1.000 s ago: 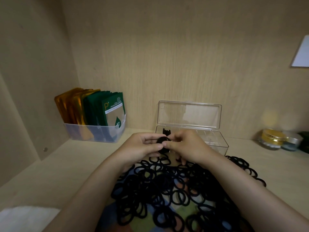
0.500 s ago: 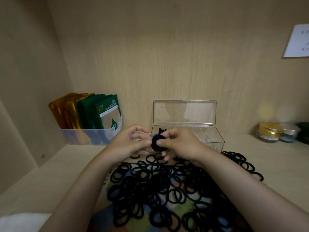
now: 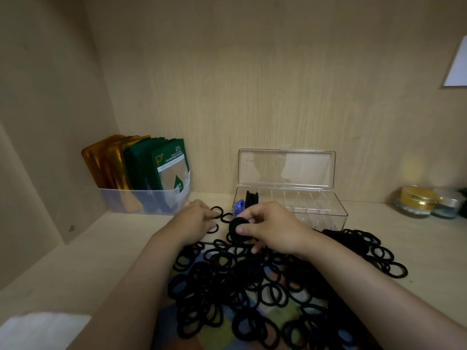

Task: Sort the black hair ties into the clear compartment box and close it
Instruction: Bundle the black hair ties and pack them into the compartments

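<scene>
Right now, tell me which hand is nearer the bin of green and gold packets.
Left. The left hand sits just right of the packet bin, touching loose hair ties; the right hand is farther right, before the clear compartment box, pinching a stack of ties.

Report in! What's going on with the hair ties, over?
Right hand pinches a bundle of black ties; left hand rests on a loose tie. Clear box open, mostly unfilled. Big pile unsorted. Nothing blocking the box.

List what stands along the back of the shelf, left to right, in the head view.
clear bin of packets → clear compartment box, lid open → gold-lidded jar → silver-lidded jar
</scene>
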Demonstrator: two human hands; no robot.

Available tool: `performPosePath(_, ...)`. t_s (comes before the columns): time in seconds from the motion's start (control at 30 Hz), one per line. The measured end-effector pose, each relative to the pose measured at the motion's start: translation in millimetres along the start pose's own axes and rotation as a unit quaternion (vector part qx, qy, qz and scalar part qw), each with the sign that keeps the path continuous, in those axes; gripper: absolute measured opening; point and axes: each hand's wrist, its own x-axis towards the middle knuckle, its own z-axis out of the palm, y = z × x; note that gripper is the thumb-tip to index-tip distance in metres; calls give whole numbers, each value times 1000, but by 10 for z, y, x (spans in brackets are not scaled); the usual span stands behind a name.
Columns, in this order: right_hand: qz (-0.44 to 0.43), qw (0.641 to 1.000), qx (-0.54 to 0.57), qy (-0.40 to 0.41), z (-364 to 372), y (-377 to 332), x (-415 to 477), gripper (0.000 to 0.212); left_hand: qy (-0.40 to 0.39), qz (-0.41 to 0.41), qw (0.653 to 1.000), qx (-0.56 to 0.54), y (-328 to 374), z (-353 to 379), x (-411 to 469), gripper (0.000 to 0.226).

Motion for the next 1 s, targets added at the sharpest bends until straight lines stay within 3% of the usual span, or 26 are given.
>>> performPosePath(0.13,-9,1000,5,1,22,9,1,11,72,35,997,-1,9,-46,-17,9)
performPosePath(0.23,-17,1000,17,7,27,0,-4,10,75,49,995,34,0,-26,-40,14)
performPosePath(0.4,-32,996,74,31,13,-37,-12,11,145,83,982,-86,223,-164,-242,11)
performPosePath(0.6,-64,986,151,36,1,-108,-25,17,48,90,973,-209,482,-216,-436,12)
performPosePath(0.7,-52,987,141,60,7,-131,-24,15,25,94,955,-279,531,-188,-430,15)
performPosePath(0.83,-6,991,106,85,-27,-114,-10,30,-4,78,928,-363,567,-188,-419,14)
performPosePath(1.0,12,992,113,48,-83,-149,-50,8,-46,95,896,-432,591,-253,-454,26)
